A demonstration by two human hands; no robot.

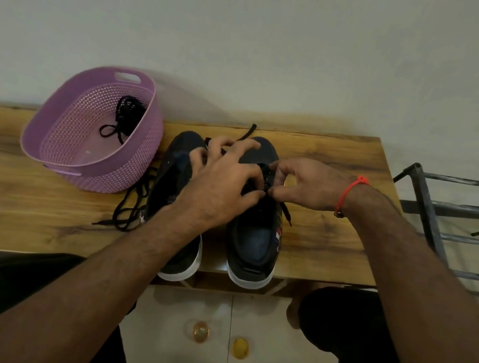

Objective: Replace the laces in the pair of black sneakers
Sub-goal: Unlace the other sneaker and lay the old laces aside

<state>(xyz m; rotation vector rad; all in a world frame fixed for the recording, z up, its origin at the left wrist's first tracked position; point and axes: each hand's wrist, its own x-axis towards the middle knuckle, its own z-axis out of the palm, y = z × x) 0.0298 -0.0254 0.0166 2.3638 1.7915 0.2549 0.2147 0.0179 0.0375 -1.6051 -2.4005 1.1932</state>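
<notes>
No text, label, brand, number or sign can be read anywhere in the picture. A small red and white mark is seen on the outer side of the right sneaker [258, 214], right of the frame's centre, but it is too small and blurred for any letters to be made out. A pale tag is seen at the side of the left sneaker [185, 156], left of centre, and nothing can be read on it either.
</notes>
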